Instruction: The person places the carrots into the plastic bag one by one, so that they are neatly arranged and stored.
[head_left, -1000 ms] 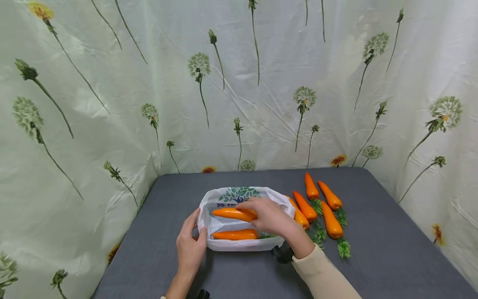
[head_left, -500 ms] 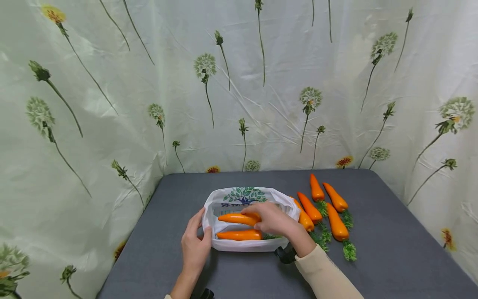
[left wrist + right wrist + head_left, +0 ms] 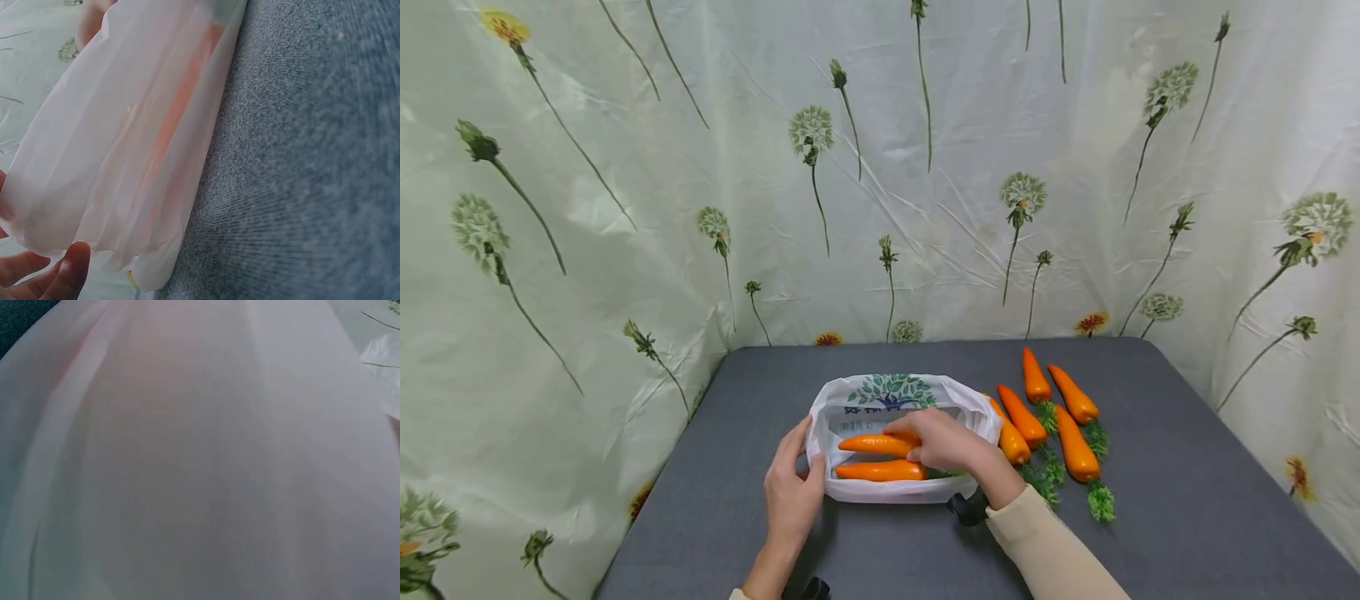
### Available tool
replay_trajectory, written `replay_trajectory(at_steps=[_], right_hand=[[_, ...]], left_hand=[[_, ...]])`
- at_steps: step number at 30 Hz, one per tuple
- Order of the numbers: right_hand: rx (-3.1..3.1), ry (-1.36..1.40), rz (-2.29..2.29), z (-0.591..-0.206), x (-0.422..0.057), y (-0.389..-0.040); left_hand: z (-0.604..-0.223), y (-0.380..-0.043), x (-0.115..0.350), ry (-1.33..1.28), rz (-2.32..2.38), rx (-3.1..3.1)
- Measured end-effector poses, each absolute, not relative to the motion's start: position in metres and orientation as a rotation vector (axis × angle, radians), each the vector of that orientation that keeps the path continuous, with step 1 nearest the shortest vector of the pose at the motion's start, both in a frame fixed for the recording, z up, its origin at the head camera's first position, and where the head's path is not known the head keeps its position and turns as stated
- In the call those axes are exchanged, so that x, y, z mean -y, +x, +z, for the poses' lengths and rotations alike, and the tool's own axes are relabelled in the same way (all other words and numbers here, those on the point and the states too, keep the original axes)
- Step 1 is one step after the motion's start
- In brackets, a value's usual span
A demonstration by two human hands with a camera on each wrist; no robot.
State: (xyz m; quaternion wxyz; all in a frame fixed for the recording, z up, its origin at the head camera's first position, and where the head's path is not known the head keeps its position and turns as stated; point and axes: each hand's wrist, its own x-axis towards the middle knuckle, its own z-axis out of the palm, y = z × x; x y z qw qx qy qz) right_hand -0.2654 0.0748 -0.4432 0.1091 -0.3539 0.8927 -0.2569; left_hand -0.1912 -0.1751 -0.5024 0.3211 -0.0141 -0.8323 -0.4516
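Note:
A white plastic bag with a green tree print stands with its mouth spread on the grey table. My left hand holds the bag's left end, thumb near the front corner and fingers at the back; thumb and fingers also press the plastic in the left wrist view. Inside the bag, my right hand grips an orange carrot by its thick end, its tip pointing left. Another carrot lies in front of it along the near wall. The bag's white side fills the right wrist view, hiding that hand.
To the bag's right lie several glossy carrots with green leafy tops, one close against the bag. A flower-printed curtain surrounds the back and sides of the grey tabletop.
The carrot in my right hand has gone lower into the bag, nearer the carrot lying there. The head view has shifted slightly. My left hand keeps its hold on the bag.

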Motion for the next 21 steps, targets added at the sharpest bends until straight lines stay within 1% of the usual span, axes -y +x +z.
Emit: replay_trajectory(at_steps=[7,21], right_hand=[[-2.605,-1.011,-0.796,-0.4473,-0.0739,-0.2696],[-2.667,-1.065,-0.757,-0.4538,-0.0707,-0.2710]], left_hand=[[-0.5022,-0.1914,0.1743,-0.048,-1.175,2.180],[-0.5008,-0.1906,0.1733,-0.030,-1.185,2.200]])
